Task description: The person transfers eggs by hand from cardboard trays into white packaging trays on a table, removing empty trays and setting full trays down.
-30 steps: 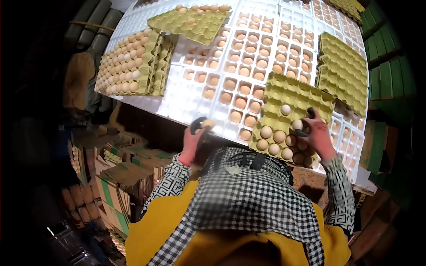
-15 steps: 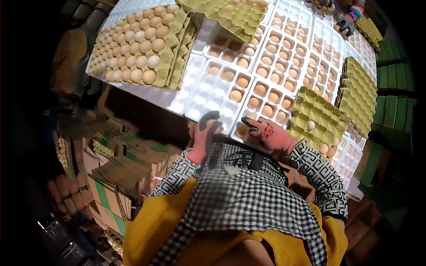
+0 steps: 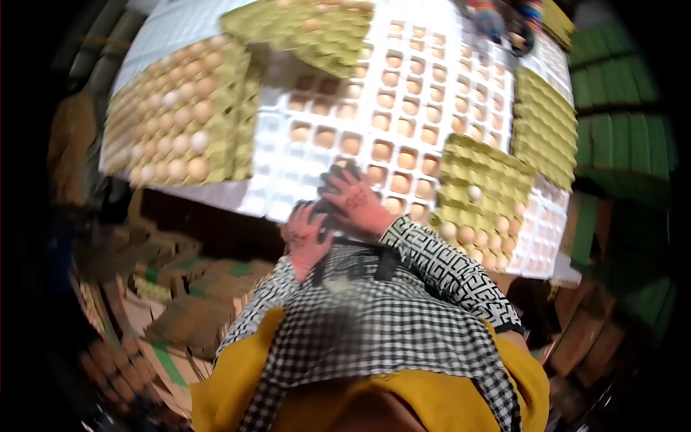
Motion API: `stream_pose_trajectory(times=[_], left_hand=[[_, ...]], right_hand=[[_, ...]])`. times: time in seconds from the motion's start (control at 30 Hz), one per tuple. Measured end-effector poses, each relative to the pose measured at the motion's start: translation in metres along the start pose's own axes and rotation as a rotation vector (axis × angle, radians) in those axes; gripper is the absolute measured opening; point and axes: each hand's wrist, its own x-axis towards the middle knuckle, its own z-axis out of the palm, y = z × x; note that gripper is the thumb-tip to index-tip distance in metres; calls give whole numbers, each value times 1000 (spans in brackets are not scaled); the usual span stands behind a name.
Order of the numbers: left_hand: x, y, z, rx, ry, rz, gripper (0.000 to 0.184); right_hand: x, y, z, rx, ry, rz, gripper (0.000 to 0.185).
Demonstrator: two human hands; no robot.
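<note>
My right hand, in a pink glove with dark fingertips, reaches over the near part of a white foam egg tray. Its fingers are bent down toward the cells, just below a brown egg in the tray; what they grip is hidden. My left hand, gloved alike, is at the tray's near edge beside the right one. Its fingers are curled, and I cannot see what is inside them. Brown eggs fill several cells farther up, and the neighbouring white tray is dotted with them.
Stacked yellow-green cartons with eggs stand at left. Another carton overlaps the trays at the back. At right are a partly filled carton and a carton stack. A co-worker's gloved hand works at the far side.
The view has shifted, and the table appears farther left. My right hand has moved left from the neighbouring tray to this one, close to my left hand. The egg visible in my left hand earlier is now out of sight.
</note>
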Motion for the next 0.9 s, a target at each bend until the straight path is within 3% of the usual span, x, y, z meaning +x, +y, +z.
stream_pose_trajectory(times=[0.1, 0.13, 0.2, 0.23, 0.3, 0.37, 0.4, 0.43, 0.5, 0.53, 0.57, 0.63, 0.7, 0.73, 0.77, 0.8, 0.83, 0.87, 0.9], left_hand=[[19, 22, -10, -3, 143, 70, 39], [26, 32, -6, -90, 98, 86, 39], [49, 67, -4, -235, -61, 180, 44], [59, 88, 5, -306, -189, 189, 47], [83, 143, 32, -323, -194, 506, 46], [96, 197, 62, -243, -393, 652, 51], [98, 219, 80, -129, -457, 709, 53], [100, 236, 93, -63, -415, 788, 46], [107, 252, 109, 26, -521, 761, 46], [112, 254, 108, -8, -526, 790, 43], [110, 251, 111, -62, -477, 773, 44], [119, 240, 92, -275, -655, 698, 49], [123, 241, 69, -693, -703, 212, 50], [122, 240, 67, -983, -660, -64, 45], [136, 256, 53, -1082, -709, -287, 39], [141, 257, 57, -1283, -719, -411, 37], [143, 257, 62, -1485, -721, -540, 35], [144, 264, 71, -1578, -741, -489, 34], [146, 265, 87, -1270, -819, -282, 34]], right_hand=[[-47, -1, -70, 12, 178, 155, 56], [-66, 11, -112, -8, 279, 199, 57], [-139, 25, -166, -226, 593, 731, 42], [-166, 38, -198, -106, 584, 1025, 45], [-203, 50, -216, -473, -98, 1355, 52], [-230, 64, -182, -582, -114, 1257, 48], [-241, 70, -173, -722, -17, 1119, 42], [-243, 74, -176, -689, -42, 1166, 46], [-268, 79, -189, -409, 113, 1223, 49], [-280, 68, -211, 30, 448, 1208, 52], [-316, 78, -218, 256, 580, 1110, 51], [-354, 69, -243, 1175, 1154, 816, 47], [-357, 78, -268, 1314, 1156, 769, 41], [-361, 96, -271, 1265, 1028, 777, 38], [-345, 110, -274, 921, 866, 935, 40], [-315, 112, -275, 557, 576, 1231, 44], [-294, 110, -266, 54, 389, 1173, 48], [-284, 126, -245, -313, 122, 1122, 58], [-265, 123, -248, -367, -148, 1139, 65]])
